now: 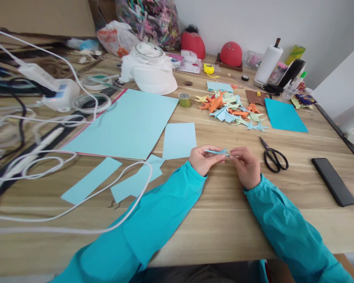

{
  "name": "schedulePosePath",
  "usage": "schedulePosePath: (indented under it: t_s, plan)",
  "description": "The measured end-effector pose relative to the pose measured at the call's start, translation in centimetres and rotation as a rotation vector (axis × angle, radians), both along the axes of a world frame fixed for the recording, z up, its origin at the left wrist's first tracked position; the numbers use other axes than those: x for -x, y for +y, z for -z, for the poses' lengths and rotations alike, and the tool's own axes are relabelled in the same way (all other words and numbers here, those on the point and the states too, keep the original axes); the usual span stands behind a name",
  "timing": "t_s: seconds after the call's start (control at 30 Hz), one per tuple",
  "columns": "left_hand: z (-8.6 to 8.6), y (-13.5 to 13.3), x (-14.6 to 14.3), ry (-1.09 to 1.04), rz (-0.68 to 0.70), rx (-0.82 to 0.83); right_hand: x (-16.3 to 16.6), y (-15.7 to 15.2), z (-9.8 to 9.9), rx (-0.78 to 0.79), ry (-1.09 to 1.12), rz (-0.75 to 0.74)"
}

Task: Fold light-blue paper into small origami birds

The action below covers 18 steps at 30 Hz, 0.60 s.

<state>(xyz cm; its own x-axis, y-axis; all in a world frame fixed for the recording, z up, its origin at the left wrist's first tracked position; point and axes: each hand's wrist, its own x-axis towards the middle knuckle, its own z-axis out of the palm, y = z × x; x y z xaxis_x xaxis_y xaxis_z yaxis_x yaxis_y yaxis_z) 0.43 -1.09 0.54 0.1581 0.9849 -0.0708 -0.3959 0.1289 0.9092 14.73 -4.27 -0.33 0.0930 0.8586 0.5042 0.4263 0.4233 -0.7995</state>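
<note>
A small folded piece of light blue paper is held just above the table, between both hands. My left hand pinches its left part between thumb and fingers. With thumb and fingertips closed, my right hand grips the right end of the same paper. Beyond the hands lies a heap of folded paper cranes in orange, pale green and light blue. Black-handled scissors rest to the right of my right hand. Near my left hand is a light blue paper square.
On the left are a large light blue sheet, paper strips and looping white cables. A thread spool stands behind the square. To the right lie a phone and a bright blue sheet. A white cap sits behind.
</note>
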Motion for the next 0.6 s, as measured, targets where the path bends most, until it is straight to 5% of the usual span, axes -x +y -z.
schedulePosePath:
  t_s: [0.6]
  plan:
    - [-0.01, 0.20, 0.09, -0.035, 0.010, 0.094, 0.20, -0.27, 0.02, 0.095, 0.129, -0.051]
